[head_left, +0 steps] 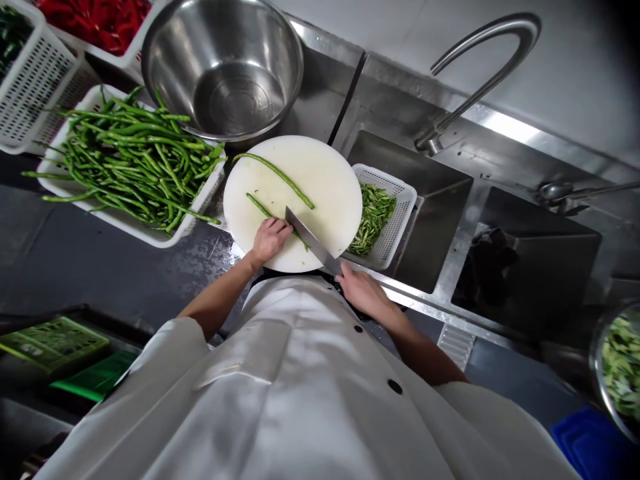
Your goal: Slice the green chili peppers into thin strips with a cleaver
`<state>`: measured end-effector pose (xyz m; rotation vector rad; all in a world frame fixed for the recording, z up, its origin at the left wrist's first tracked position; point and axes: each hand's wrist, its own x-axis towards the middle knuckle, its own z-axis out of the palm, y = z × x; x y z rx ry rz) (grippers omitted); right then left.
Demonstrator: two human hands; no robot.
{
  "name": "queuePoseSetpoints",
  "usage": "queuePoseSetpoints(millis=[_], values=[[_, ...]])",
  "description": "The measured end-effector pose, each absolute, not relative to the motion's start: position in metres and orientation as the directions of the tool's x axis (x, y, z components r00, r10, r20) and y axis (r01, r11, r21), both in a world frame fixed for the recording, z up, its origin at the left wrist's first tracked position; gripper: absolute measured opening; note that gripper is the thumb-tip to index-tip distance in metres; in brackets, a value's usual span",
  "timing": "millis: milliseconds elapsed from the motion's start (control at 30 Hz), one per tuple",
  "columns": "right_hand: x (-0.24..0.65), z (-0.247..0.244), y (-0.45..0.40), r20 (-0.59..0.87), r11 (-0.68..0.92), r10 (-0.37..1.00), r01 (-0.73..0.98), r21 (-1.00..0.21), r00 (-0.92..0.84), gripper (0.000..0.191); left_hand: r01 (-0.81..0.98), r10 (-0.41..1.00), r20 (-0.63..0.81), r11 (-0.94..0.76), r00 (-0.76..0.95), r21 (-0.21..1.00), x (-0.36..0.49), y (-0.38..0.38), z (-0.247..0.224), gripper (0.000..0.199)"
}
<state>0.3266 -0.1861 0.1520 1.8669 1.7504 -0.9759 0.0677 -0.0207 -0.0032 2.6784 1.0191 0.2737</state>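
On a round white cutting board [325,173], my left hand [271,239] presses a long green bean [257,203] down with curled fingers. The handle of a cleaver [315,243] is in my right hand [365,288], and the blade slants across the board with its far end by my left fingertips. Part of the held bean shows beyond the blade, on its lower side. A second long bean [280,175] lies curved across the upper part of the board. Small green bits are scattered on the surface.
Left of the board stands a white basket [193,230] heaped with long beans. A large steel bowl [225,67] sits behind. Right, a white basket [400,217] of cut pieces rests at the sink [440,227], below a curved faucet [520,40]. Red peppers [107,23] fill a crate at upper left.
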Motion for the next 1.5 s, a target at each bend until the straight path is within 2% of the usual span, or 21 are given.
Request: queuePoseSetpoints(millis=[233,533,700,867,967,1133,1233,1400,1500], values=[[0.321,0.146,-0.176,-0.679,-0.047,0.727,0.98,-0.193,-0.098,0.029,0.606,0.665,0.063,-0.712,0.744,0.354,0.061,-0.025,-0.004,0.036],[0.305,0.148,-0.155,-0.675,-0.044,0.73,0.979,-0.2,-0.105,0.031,0.58,0.652,0.124,-0.733,0.748,0.355,0.059,-0.028,-0.011,0.036],[0.286,0.134,-0.141,-0.659,-0.092,0.747,0.966,-0.24,-0.092,0.035,0.522,0.629,0.211,-0.755,0.748,0.398,0.052,-0.02,-0.015,0.036],[0.273,0.126,-0.135,-0.661,-0.122,0.748,0.968,-0.221,-0.057,0.039,0.583,0.659,0.296,-0.751,0.691,0.31,0.025,0.027,-0.007,0.032],[0.279,0.141,-0.14,-0.67,-0.124,0.74,0.971,-0.206,-0.048,0.037,0.577,0.631,0.249,-0.774,0.735,0.261,0.017,0.046,-0.005,0.03],[0.286,0.175,-0.149,-0.707,-0.098,0.706,0.982,-0.159,-0.044,0.03,0.566,0.635,0.215,-0.765,0.742,0.305,0.019,0.036,-0.016,0.032],[0.273,0.171,-0.143,-0.71,-0.097,0.701,0.98,-0.175,-0.057,0.031,0.568,0.643,0.232,-0.759,0.73,0.316,0.02,0.03,-0.022,0.033],[0.252,0.154,-0.13,-0.694,-0.153,0.72,0.97,-0.187,-0.021,0.041,0.545,0.603,0.238,-0.794,0.761,0.269,0.016,0.033,-0.021,0.034],[0.251,0.156,-0.13,-0.713,-0.148,0.7,0.973,-0.176,-0.023,0.037,0.541,0.607,0.231,-0.788,0.76,0.293,0.015,0.033,-0.02,0.034]])
